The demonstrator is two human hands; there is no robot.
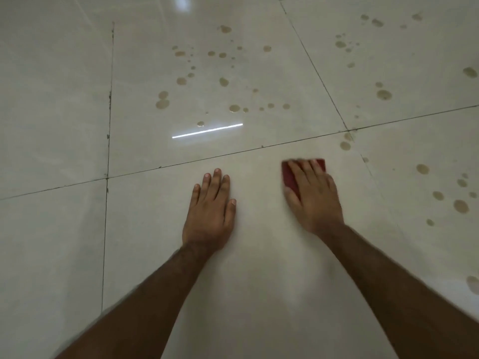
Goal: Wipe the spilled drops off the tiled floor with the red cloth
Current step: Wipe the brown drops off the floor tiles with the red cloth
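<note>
Left hand [210,211] flat on tiled floor [59,120], fingers spread, right hand [315,198] pressing red cloth [289,177] flat

Head view, looking steeply down, close over tiled floor [64,99] (wide-angle)

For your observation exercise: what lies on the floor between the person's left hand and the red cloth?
Only bare tile: in the head view, no drops show between the left hand and the red cloth, which lies under the right hand.
</note>
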